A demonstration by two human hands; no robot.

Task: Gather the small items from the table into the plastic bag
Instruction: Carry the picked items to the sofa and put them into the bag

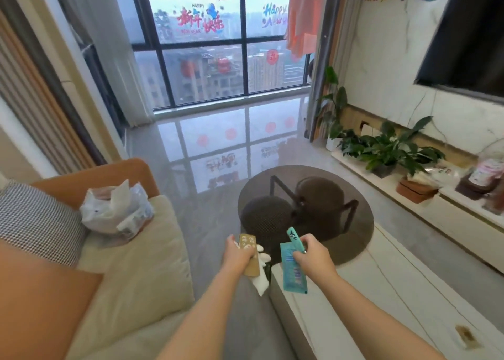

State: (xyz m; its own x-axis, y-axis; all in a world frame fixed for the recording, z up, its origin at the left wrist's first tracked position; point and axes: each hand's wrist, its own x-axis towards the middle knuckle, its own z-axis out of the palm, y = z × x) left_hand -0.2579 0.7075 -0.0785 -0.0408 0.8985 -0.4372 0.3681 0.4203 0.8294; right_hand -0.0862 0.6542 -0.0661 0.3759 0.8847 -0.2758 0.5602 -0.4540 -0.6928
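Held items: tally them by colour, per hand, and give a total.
Gold: 1, the remote in the left hand
White: 1, the crumpled piece in the same hand
Teal: 2, the packet and slim item in the right hand
Total: 4

Two bare forearms come up from the bottom edge, long and slim, no sleeves anywhere along what shows. Left hand has no ring, no watch, no band at the wrist. Right hand is the same: plain wrist, nothing strapped or tied on. No gloves on either. Nails too small to make out. Upper arms and clothing lie out of view.
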